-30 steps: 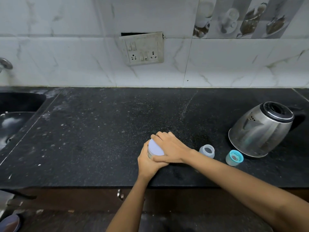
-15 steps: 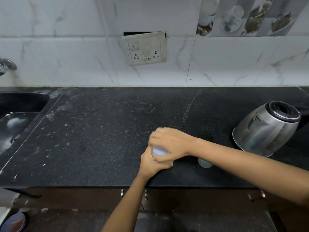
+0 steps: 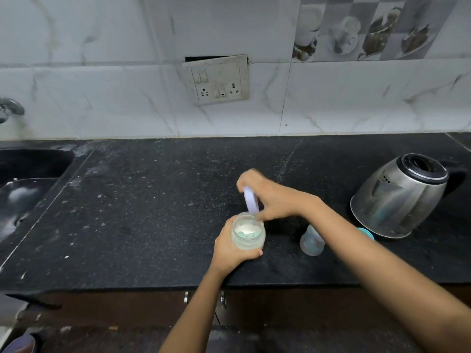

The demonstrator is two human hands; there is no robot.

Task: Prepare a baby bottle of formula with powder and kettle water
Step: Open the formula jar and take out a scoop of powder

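A small clear jar (image 3: pixel 247 236) of white powder, with a teal scoop lying in it, stands near the counter's front edge. My left hand (image 3: pixel 230 250) wraps around its side. My right hand (image 3: pixel 270 197) holds the jar's pale lilac lid (image 3: pixel 251 201) tilted on edge just above the open mouth. The clear baby bottle (image 3: pixel 311 242) stands uncapped to the right, partly behind my right forearm. A teal bottle cap (image 3: pixel 367 233) peeks out beside the steel kettle (image 3: pixel 400 197) at the right.
The black stone counter (image 3: pixel 153 212) runs the full width. A sink (image 3: pixel 23 189) sits at the left under a tap (image 3: pixel 10 108). A socket plate (image 3: pixel 216 80) hangs on the tiled wall. Cabinet handles (image 3: pixel 204 299) show below the counter's front edge.
My right hand has taken the lid off the jar and lifted it up on edge. The powder and scoop inside now show. My left hand still holds the jar.
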